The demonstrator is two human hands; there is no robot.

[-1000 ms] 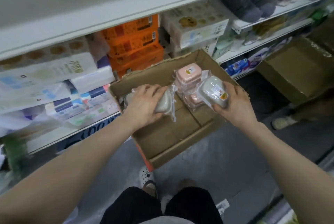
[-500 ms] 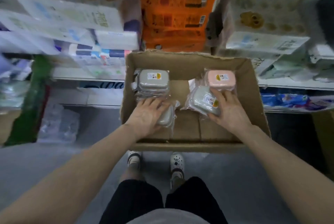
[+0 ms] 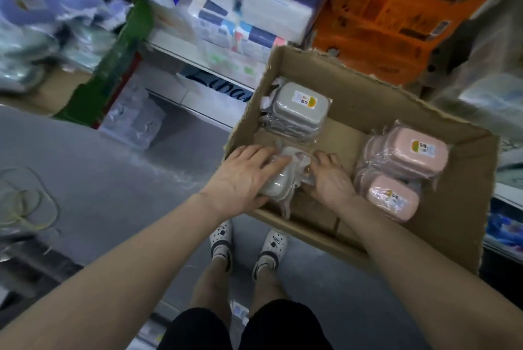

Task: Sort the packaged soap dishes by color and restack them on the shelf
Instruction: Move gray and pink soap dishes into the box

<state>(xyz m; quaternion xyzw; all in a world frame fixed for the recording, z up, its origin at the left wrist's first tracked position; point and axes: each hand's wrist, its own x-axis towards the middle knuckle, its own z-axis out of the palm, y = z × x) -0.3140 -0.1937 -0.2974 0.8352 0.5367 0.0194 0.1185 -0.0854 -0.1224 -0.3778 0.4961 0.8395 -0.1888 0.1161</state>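
Observation:
An open cardboard box [image 3: 368,95] holds plastic-wrapped soap dishes. A stack of grey soap dishes [image 3: 300,112] fills its far left corner. Two stacks of pink soap dishes [image 3: 407,157] sit along its right side, one nearer [image 3: 392,197]. My left hand [image 3: 243,180] lies over a grey wrapped soap dish [image 3: 278,184] at the near left of the box and grips it. My right hand [image 3: 329,180] presses against the same bundle from the right, fingers on the crinkled wrap. Whether a second dish lies under my right hand is hidden.
Shelves behind the box carry orange packs [image 3: 396,16], white and blue tissue packs [image 3: 240,27] and a green box [image 3: 113,67]. Grey floor [image 3: 99,180] lies to the left. My feet in white clogs [image 3: 246,245] stand just under the box's near edge.
The view has swung left and tilted. My right hand came from beside the pink stack to the left, meeting my left hand at the grey dish in the box's near left corner.

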